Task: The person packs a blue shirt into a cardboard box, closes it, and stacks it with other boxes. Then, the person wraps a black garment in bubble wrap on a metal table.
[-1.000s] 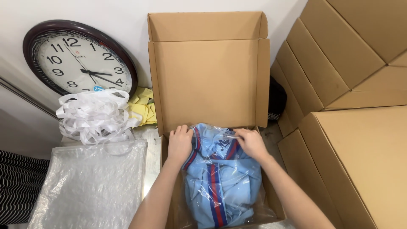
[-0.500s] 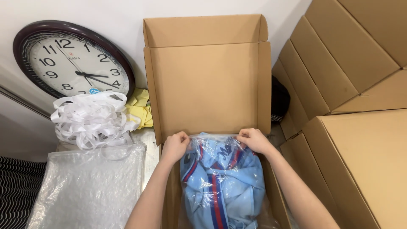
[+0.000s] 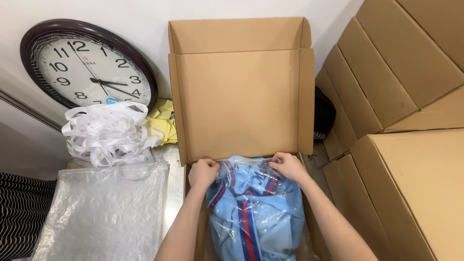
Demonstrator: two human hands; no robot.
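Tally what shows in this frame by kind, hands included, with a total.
Hands: 2, left hand and right hand, both gripping the bagged shirt
Bagged shirt: 1
Open box: 1
Closed boxes stacked at right: count unclear, at least 3
Wall clock: 1
Bundle of white strapping: 1
Bubble wrap sheet: 1
Total: at least 10

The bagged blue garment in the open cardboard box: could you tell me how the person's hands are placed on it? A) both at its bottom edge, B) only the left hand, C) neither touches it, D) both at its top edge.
D: the left hand and right hand both grip the top edge of the bagged blue garment.
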